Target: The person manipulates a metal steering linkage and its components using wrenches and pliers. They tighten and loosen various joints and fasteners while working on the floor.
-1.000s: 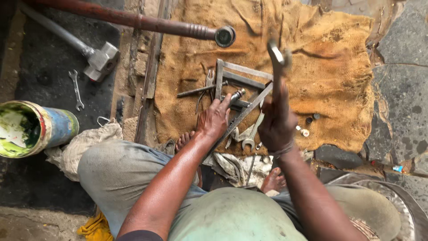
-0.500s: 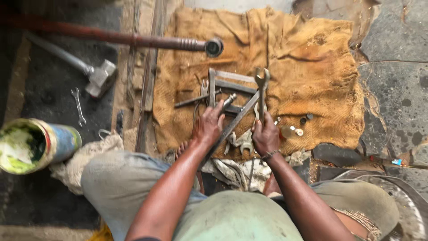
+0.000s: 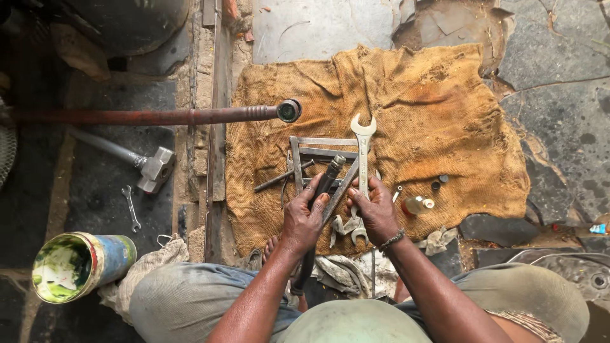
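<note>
Seen from above, a seated person's left hand (image 3: 306, 219) wraps its grip around a dark cylindrical metal tool (image 3: 326, 181). The right hand (image 3: 375, 209) closes on a long, dull steel open-ended spanner (image 3: 363, 152). Both lie over a flat metal frame (image 3: 318, 162) on coarse, frayed brown burlap (image 3: 432, 114).

A rough floor workshop: burlap mat (image 3: 406, 101), hammer (image 3: 149, 168), pipe (image 3: 159, 116), wrench (image 3: 363, 152).

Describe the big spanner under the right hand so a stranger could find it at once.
Start at the brown burlap cloth spread on the stone floor. Near its middle lies a metal frame, and along that frame's right side runs the large spanner, its lower shaft under the right hand. It is pale silver with an open forked jaw pointing away from the person.
</note>
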